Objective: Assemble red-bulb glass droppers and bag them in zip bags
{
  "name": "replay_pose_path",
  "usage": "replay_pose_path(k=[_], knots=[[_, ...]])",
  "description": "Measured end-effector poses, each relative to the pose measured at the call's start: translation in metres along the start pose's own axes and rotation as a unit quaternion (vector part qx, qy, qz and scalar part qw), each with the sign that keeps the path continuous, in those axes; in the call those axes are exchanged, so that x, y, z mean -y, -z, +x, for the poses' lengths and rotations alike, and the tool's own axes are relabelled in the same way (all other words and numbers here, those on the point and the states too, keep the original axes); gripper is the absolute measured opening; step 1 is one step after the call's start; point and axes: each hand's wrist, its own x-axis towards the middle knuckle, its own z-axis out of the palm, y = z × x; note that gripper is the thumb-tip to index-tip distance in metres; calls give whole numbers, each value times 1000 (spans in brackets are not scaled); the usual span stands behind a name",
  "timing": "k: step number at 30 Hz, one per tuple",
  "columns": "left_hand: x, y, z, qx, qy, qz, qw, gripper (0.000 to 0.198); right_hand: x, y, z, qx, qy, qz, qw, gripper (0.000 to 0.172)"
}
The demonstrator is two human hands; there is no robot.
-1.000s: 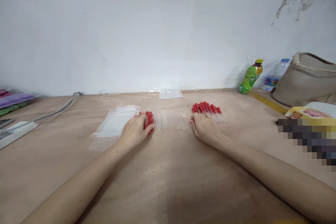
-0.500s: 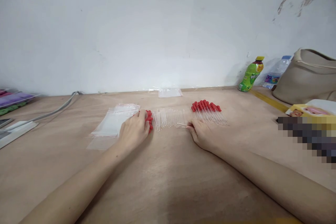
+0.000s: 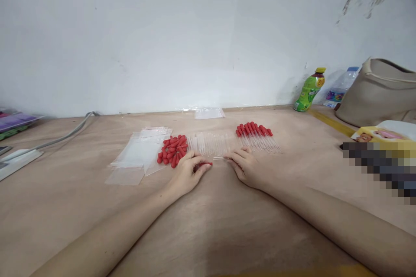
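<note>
Left hand point(image 3: 188, 173) pinching red bulb point(image 3: 205, 164), right hand point(image 3: 245, 165) pinching glass tube point(image 3: 218, 158)

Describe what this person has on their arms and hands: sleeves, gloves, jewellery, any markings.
Nothing is worn that shows. The left hand and right hand are ungloved, with no rings visible. The left forearm and right forearm are bare right to the picture's edge: no sleeves, watch, bracelet or markings. The nails are too small to judge.
</note>
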Motion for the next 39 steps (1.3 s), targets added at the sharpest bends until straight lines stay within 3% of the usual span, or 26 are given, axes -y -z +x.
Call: replay_pose_path(k=[6, 15, 23, 31, 39], knots=[[3, -2, 3, -40, 9, -93, 995, 16, 3, -5, -2, -5, 17, 26, 1000, 20], [7, -6, 1, -5, 51, -142, 988, 21, 9, 4, 3, -11, 1, 56, 998, 19], [5, -3, -1, 5, 38, -113, 993, 24, 8, 4, 2, 43, 22, 40, 998, 21], [2, -2, -3, 52, 19, -129, 990, 21, 3, 5, 4, 69, 31, 71, 995, 24], [0, -2, -2, 38, 35, -71, 996, 23, 11, 6, 4, 42, 95, -108, 989, 30]])
